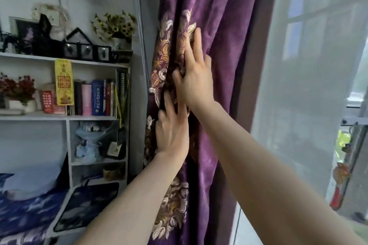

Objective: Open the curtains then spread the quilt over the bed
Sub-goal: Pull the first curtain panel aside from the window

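Observation:
A purple velvet curtain [223, 26] with gold and cream embroidered flowers hangs bunched in folds at the middle of the view. My right hand [196, 77] presses flat on the folds with straight fingers, its index reaching up over the embroidery. Just below it, my left hand [172, 131] lies against the same folds, fingers extended into a dark crease. To the right a sheer white curtain [298, 85] covers the window. At the lower left lies dark blue patterned bedding [23, 217] with a pale pillow [33, 181].
A white bookshelf [65, 119] stands left of the curtain with books, red flowers, black frames and a vase of sunflowers [117, 28]. A dark flat board [85, 207] leans at the bed's corner. Window bars [352, 123] show at the far right.

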